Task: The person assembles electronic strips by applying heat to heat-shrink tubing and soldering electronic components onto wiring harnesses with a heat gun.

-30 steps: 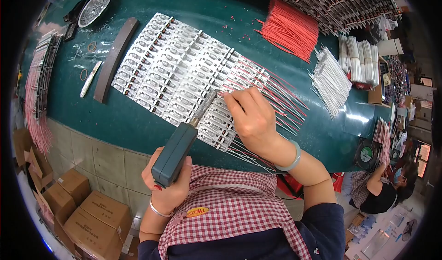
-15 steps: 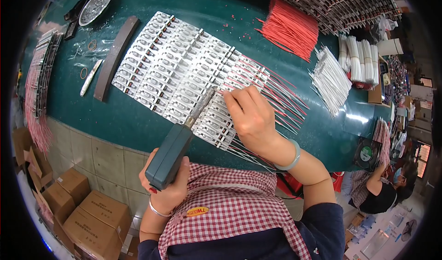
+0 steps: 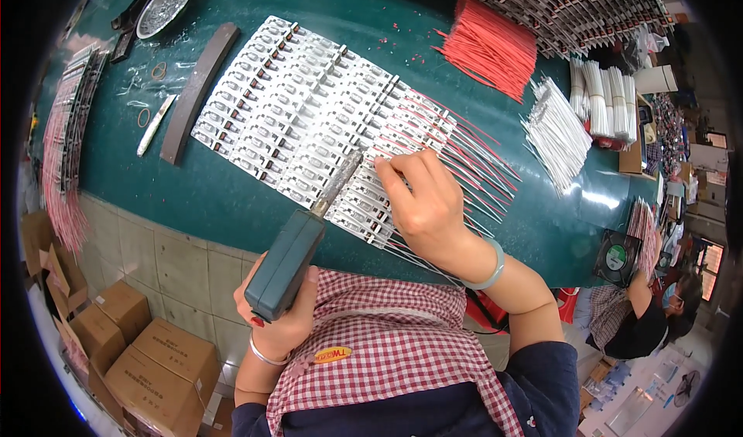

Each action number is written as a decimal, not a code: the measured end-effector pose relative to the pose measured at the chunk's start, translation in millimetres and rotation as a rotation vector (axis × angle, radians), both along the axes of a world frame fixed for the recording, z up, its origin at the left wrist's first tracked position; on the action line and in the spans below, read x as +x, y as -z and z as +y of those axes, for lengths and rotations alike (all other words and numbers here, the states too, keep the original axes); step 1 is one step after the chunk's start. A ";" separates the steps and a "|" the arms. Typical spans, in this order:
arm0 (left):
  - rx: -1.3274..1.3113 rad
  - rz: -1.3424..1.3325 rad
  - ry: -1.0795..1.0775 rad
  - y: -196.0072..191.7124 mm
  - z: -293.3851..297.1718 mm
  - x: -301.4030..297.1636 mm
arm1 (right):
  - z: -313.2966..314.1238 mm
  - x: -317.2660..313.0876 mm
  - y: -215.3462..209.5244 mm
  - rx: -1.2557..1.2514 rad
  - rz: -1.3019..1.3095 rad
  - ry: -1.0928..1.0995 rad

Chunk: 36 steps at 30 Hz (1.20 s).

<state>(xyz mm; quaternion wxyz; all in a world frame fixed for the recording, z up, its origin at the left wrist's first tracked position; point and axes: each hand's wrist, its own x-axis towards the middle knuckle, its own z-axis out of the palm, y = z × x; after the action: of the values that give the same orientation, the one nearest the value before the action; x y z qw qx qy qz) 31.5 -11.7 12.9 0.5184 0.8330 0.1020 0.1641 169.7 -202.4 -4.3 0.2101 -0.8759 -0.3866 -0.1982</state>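
Observation:
A dark green soldering gun [image 3: 284, 264] is gripped in my left hand [image 3: 290, 330], its metal barrel slanting up and right over a panel of small white-and-silver parts [image 3: 294, 100] set in rows. The barrel's end lies close to my right fingertips, which hide part of the row there. My right hand [image 3: 426, 205] is closed in a pinch at this row, on what looks like the end of a red wire [image 3: 378, 161]. Red and white wires [image 3: 484, 170] fan out to the right from the same strip, some passing under my right wrist.
Left of the panel lie a dark curved bar [image 3: 200, 92], a white-handled knife [image 3: 155, 126] and a metal bowl [image 3: 166, 8]. Bundles of red wires [image 3: 491, 46] and white wires [image 3: 557, 135] lie to the right. Cartons [image 3: 162, 375] stand on the floor; another person [image 3: 635, 313] sits far right.
My right fingertips and the end of the soldering gun have shifted slightly down along the row. Both hands keep their grip. The whole view has moved a little.

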 end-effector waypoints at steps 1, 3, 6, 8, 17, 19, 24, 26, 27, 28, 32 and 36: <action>0.000 0.001 0.000 -0.2 0.3 -0.3 | 0.3 -0.2 0.5 0.000 0.001 0.000; 0.000 0.033 0.015 -1.3 1.0 -0.8 | 0.6 -0.3 0.9 -0.020 0.000 0.010; 0.017 0.050 0.047 -3.6 2.0 -1.0 | -1.3 -0.3 2.2 -0.068 -0.014 -0.007; 0.019 0.069 0.053 -6.2 2.4 0.0 | -0.7 -0.4 1.3 -0.072 -0.012 -0.007; 0.044 0.101 0.074 -3.7 4.8 -1.5 | 1.1 -1.4 0.8 -0.111 -0.013 -0.011; 0.048 0.094 0.078 -3.4 4.9 -1.6 | 1.4 -1.4 1.0 -0.113 -0.019 -0.011; -0.041 0.128 -0.017 5.3 5.0 -15.8 | 1.2 0.3 0.8 -0.102 -0.018 -0.016; -0.190 0.131 -0.061 5.5 5.6 -15.9 | 1.1 -0.2 -0.8 -0.125 -0.001 -0.013; -0.333 0.135 -0.102 4.6 4.7 -14.3 | -0.5 0.2 -2.5 -0.140 0.015 -0.008; -0.336 0.128 -0.096 4.8 4.7 -13.8 | -1.8 1.1 -5.1 -0.143 0.008 -0.002; -0.498 0.098 -0.209 3.3 4.3 -13.2 | -11.3 17.5 -13.7 -0.067 0.046 0.015; -0.615 0.126 -0.190 -4.2 9.9 -12.5 | -53.2 85.3 -14.7 -0.126 -0.103 0.314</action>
<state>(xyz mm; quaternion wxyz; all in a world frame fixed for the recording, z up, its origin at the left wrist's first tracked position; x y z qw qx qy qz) 19.1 -1.8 17.0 0.7208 0.6326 0.2561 0.1216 255.0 -255.6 10.4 0.1012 -0.9256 -0.2668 -0.2486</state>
